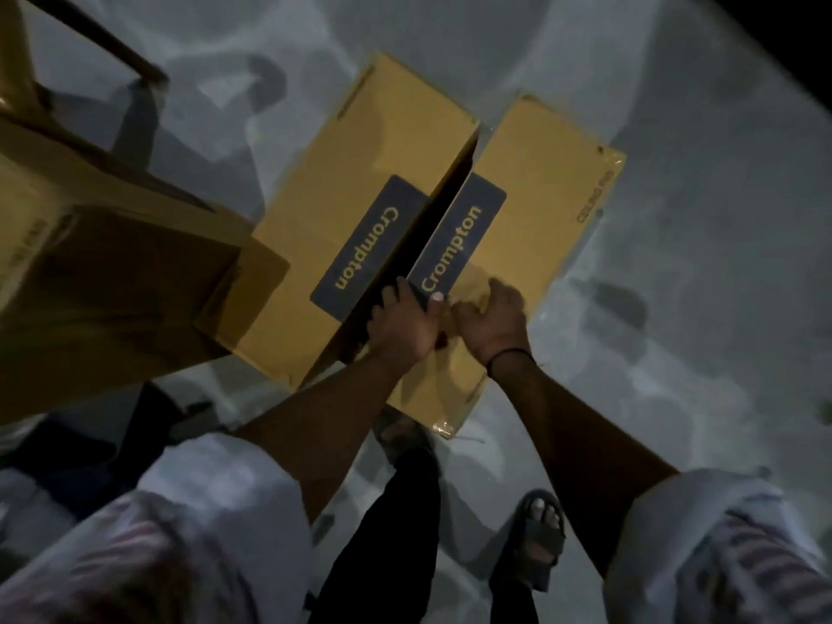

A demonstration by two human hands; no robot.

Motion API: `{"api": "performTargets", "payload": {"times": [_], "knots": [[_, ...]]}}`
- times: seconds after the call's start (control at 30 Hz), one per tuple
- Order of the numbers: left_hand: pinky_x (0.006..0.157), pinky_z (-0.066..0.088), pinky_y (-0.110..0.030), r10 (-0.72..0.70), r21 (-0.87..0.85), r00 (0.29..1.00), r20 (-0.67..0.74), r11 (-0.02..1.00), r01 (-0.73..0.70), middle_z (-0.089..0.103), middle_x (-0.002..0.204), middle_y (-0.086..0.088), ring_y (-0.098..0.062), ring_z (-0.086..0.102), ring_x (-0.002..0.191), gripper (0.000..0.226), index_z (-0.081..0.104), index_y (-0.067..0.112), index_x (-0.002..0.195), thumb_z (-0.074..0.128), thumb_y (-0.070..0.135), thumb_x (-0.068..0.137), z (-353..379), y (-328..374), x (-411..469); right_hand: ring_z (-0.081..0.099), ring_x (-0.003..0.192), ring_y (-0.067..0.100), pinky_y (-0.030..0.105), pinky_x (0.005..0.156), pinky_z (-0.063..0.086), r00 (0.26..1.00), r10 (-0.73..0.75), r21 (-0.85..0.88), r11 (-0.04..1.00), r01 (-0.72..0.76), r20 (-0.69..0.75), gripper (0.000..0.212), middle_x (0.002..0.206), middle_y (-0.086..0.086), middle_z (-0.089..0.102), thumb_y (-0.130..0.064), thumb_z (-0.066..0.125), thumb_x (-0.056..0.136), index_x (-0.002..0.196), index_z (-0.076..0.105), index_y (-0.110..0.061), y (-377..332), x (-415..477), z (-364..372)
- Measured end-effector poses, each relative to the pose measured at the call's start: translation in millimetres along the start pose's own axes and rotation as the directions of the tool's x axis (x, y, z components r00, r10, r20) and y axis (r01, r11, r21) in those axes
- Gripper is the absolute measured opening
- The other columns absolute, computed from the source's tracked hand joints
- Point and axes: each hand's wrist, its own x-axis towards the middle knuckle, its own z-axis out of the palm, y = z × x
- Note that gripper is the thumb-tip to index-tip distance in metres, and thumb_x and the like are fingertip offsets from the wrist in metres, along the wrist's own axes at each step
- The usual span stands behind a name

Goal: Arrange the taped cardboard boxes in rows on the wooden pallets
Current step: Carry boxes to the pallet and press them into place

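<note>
Two yellow taped cardboard boxes with dark "Crompton" labels lie side by side on the grey floor, a narrow dark gap between them. The left box is untouched. My left hand grips the long edge of the right box, fingers down in the gap and thumb on its top. My right hand rests on the same box's top face with fingers curled, beside a patch of clear tape; I cannot tell whether it pinches anything. No wooden pallet is in view.
A stack of more yellow boxes rises close at the left, overlapping the left box's corner. My sandalled feet stand just behind the boxes. Bare grey floor spreads to the right and beyond. The light is dim.
</note>
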Motion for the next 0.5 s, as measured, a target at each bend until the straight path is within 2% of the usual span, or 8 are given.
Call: {"api": "performTargets", "payload": {"times": [0.03, 0.1, 0.17, 0.23, 0.3, 0.37, 0.43, 0.5], "knots": [[0.107, 0.04, -0.052, 0.045, -0.022, 0.997, -0.066, 0.999, -0.046, 0.036, 0.154, -0.016, -0.041, 0.041, 0.135, 0.066, 0.034, 0.015, 0.154, 0.033, 0.06, 0.105, 9.5, 2.0, -5.0, 0.026, 0.149, 0.035, 0.043, 0.12, 0.028, 0.995, 0.077, 0.095, 0.993, -0.071, -0.066, 0.086, 0.163, 0.015, 0.024, -0.058, 0.062, 0.092, 0.157, 0.03, -0.01, 8.8, 0.5, -0.4], [0.092, 0.046, -0.04, 0.17, -0.184, 0.979, -0.111, 0.965, -0.189, 0.057, 0.125, -0.007, -0.033, 0.057, 0.115, 0.042, 0.06, 0.021, 0.124, 0.037, 0.052, 0.107, 28.1, 7.5, -19.6, 0.032, 0.144, 0.038, 0.049, 0.115, 0.033, 0.958, 0.242, 0.261, 0.945, -0.197, -0.152, 0.091, 0.162, 0.011, 0.024, -0.072, 0.057, 0.088, 0.156, 0.032, -0.017, 27.5, -3.3, -3.3], [0.091, 0.049, -0.035, 0.223, -0.312, 0.974, 0.026, 0.928, -0.204, 0.066, 0.113, 0.001, -0.023, 0.063, 0.107, 0.048, 0.069, 0.023, 0.111, 0.036, 0.058, 0.104, 47.3, 12.2, -27.2, 0.034, 0.141, 0.041, 0.056, 0.112, 0.035, 0.911, 0.342, 0.36, 0.9, -0.247, -0.229, 0.095, 0.161, 0.009, 0.023, -0.08, 0.051, 0.084, 0.156, 0.028, -0.022, 46.8, -7.1, -7.4], [0.098, 0.052, -0.038, 0.175, -0.327, 0.976, 0.127, 0.937, -0.125, 0.068, 0.116, 0.002, -0.019, 0.064, 0.107, 0.058, 0.072, 0.029, 0.114, 0.036, 0.069, 0.093, 66.0, 17.2, -19.7, 0.031, 0.145, 0.041, 0.056, 0.115, 0.032, 0.863, 0.427, 0.42, 0.859, -0.294, -0.269, 0.103, 0.163, 0.011, 0.02, -0.081, 0.052, 0.083, 0.159, 0.019, -0.02, 65.9, -7.6, -13.6], [0.096, 0.053, -0.034, 0.125, -0.303, 0.986, 0.114, 0.949, -0.085, 0.068, 0.118, -0.001, -0.021, 0.065, 0.107, 0.067, 0.072, 0.031, 0.114, 0.037, 0.076, 0.08, 80.3, 27.2, -5.5, 0.03, 0.146, 0.04, 0.056, 0.117, 0.03, 0.815, 0.509, 0.47, 0.812, -0.346, -0.278, 0.109, 0.164, 0.013, 0.021, -0.08, 0.056, 0.081, 0.161, 0.014, -0.019, 87.4, -5.0, -22.8], [0.097, 0.049, -0.034, 0.107, -0.226, 0.991, 0.081, 0.97, -0.086, 0.063, 0.127, -0.009, -0.029, 0.062, 0.116, 0.07, 0.067, 0.026, 0.122, 0.042, 0.075, 0.079, 89.1, 37.4, 11.3, 0.038, 0.141, 0.04, 0.057, 0.114, 0.036, 0.791, 0.541, 0.537, 0.774, -0.335, -0.287, 0.116, 0.16, 0.014, 0.031, -0.087, 0.055, 0.072, 0.16, 0.019, -0.02, 112.8, -1.1, -30.7], [0.108, 0.043, -0.043, 0.114, -0.082, 0.989, 0.096, 0.991, -0.106, 0.047, 0.147, -0.015, -0.037, 0.049, 0.132, 0.068, 0.05, 0.023, 0.143, 0.054, 0.064, 0.089, 92.3, 45.7, 32.7, 0.048, 0.134, 0.04, 0.061, 0.105, 0.045, 0.798, 0.534, 0.584, 0.754, -0.301, -0.278, 0.128, 0.153, 0.012, 0.042, -0.099, 0.05, 0.057, 0.155, 0.026, -0.021, 138.9, 3.7, -35.3], [0.116, 0.036, -0.048, 0.141, -0.058, 0.976, 0.165, 0.989, -0.133, 0.032, 0.161, -0.017, -0.039, 0.037, 0.144, 0.088, 0.022, 0.02, 0.161, 0.062, 0.059, 0.092, 96.7, 51.7, 57.4, 0.051, 0.13, 0.037, 0.06, 0.102, 0.048, 0.822, 0.508, 0.573, 0.765, -0.293, -0.257, 0.125, 0.148, 0.008, 0.047, -0.099, 0.054, 0.056, 0.153, 0.028, -0.024, 157.8, 5.6, -36.5]]}}
